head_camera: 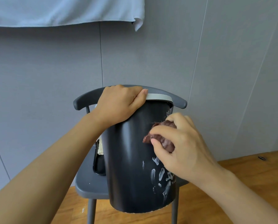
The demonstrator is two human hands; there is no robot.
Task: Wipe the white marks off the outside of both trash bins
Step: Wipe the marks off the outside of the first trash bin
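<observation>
A dark grey chair with a curved backrest (pixel 178 101) stands on a wooden floor (pixel 248 168) against a grey panelled wall (pixel 54 70); a pale blue cloth (pixel 62 12) hangs above. On its seat a shallow black tray (pixel 98 165) holds something cream and fuzzy. The matt black cylindrical trash bin with a grey rim (pixel 128 159) is tilted over the seat, smeared with white marks (pixel 160 174) low on its right side. The left hand (pixel 118 104) curls over the rim; the right hand (pixel 181 149) clamps a crumpled dark red rag (pixel 165 125) against the bin's wall.
</observation>
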